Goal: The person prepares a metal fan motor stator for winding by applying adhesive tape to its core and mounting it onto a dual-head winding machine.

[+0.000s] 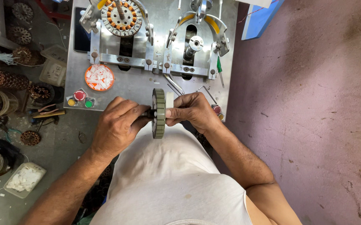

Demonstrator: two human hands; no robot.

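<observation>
Beyond the grip, the metal winding bench [118, 85] is carrying a wound stator [121, 16] on its far left fixture and an orange dish of white slips [99, 77] nearer in. The bare stator core [159, 113] is being held edge-on between both hands, its axis running hand to hand. The left hand [120, 125] is being closed on the hub side (fingers wrapped tight); the right hand [193, 111] is being pinched against the opposite face, equally near.
</observation>
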